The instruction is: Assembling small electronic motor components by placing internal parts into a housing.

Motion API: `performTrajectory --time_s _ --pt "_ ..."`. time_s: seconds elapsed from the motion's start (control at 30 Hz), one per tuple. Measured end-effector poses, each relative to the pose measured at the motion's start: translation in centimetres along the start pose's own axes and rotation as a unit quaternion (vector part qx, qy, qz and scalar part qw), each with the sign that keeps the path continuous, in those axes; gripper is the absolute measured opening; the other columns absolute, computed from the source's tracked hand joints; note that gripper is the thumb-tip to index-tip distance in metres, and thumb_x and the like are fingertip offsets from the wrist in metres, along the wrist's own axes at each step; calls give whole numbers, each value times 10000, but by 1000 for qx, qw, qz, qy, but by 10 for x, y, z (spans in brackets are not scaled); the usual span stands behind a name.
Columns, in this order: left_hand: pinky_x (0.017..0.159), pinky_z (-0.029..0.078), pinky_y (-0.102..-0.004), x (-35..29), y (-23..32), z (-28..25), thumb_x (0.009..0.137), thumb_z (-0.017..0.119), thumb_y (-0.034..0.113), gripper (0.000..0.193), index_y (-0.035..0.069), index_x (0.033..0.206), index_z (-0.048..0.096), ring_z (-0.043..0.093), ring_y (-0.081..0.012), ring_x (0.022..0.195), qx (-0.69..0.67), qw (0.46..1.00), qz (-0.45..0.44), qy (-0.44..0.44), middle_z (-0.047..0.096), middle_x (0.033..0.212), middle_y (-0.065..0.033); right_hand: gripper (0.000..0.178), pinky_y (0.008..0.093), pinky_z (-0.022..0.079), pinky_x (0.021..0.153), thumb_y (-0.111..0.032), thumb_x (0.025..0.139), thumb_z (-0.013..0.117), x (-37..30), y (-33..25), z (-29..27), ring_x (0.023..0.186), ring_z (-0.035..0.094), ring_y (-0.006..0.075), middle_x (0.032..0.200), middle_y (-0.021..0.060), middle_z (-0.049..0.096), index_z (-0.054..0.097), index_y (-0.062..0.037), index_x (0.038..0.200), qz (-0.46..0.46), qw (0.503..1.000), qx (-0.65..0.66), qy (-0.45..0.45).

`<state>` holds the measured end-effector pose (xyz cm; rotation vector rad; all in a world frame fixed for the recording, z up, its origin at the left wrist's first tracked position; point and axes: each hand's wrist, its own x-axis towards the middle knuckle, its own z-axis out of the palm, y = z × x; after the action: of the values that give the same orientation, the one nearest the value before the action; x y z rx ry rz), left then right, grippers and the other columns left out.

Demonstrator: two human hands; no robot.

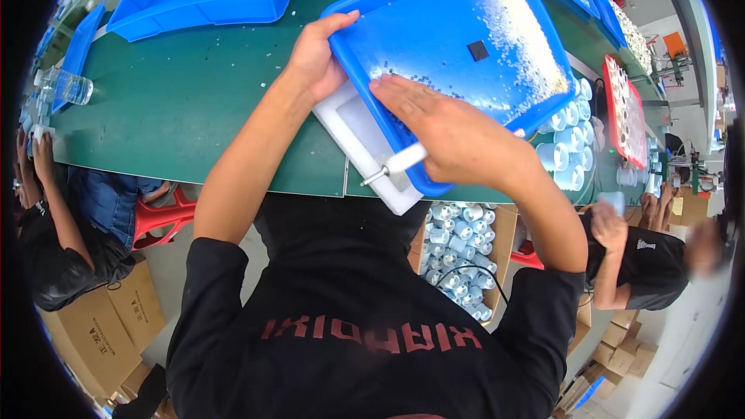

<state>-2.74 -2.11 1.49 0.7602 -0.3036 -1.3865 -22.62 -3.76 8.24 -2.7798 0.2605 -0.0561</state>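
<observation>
A shallow blue tray (434, 23) sits at an angle over a white rectangular frame (365, 159) near the table's front edge. My left hand (317, 54) is closed on the tray's left rim, thumb on top. Across the tray's lower part reaches my right hand (458, 132), its fingertips among small dark pieces (419, 77). A white pen-shaped tool (405, 158) with a thin metal tip sticks out under that palm, tip toward the lower left. Small whitish pieces (528, 46) are heaped along the tray's right side, and a black square (478, 50) lies between.
Another blue bin (202, 12) with round white parts stands at the back left. Light-blue cups (570, 147) crowd the tray's right, near a red tray (623, 112). Below the edge is a carton of cups (503, 244). People sit on both sides; a clear bottle (71, 87) lies left.
</observation>
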Motion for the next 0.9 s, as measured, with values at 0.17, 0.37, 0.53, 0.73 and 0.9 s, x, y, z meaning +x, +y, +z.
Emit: performTrajectory --time_s 0.17,0.37,0.53,0.73,0.9 --pt "937 430 -443 5 4 2 834 567 176 377 -29 1142 494 558 -278 1006 11 1000 8 10 571 1089 -169 656 398 392 1007 81 617 545 -28 -1 -4 1232 424 343 1298 214 460 434 45 1262 -1 1000 -9 -28" --pt "907 457 -424 15 7 5 828 576 169 349 -14 1115 503 580 -262 963 13 1000 22 1 574 1074 -156 536 393 409 981 59 600 581 -8 21 -16 1223 443 310 1289 154 496 573 15 1135 -23 998 -35 53" --pt "902 464 -405 19 6 10 826 572 159 354 -18 1123 496 582 -270 965 13 1000 25 -5 573 1082 -164 511 382 394 998 36 605 594 28 51 -6 1221 446 296 1281 157 503 580 36 1116 -50 983 -125 126" --pt "962 399 -462 21 6 5 828 549 161 422 -38 1188 454 531 -304 1057 10 999 33 -2 531 1166 -186 580 373 365 1043 108 575 534 -18 23 5 1255 407 304 1274 167 505 540 58 1152 -6 999 22 48" --pt "972 386 -475 21 8 7 828 543 158 428 -44 1194 448 523 -309 1073 12 999 33 7 525 1178 -192 560 370 401 1001 105 576 550 -42 15 2 1205 451 312 1261 160 510 549 59 1134 18 1000 -3 20"
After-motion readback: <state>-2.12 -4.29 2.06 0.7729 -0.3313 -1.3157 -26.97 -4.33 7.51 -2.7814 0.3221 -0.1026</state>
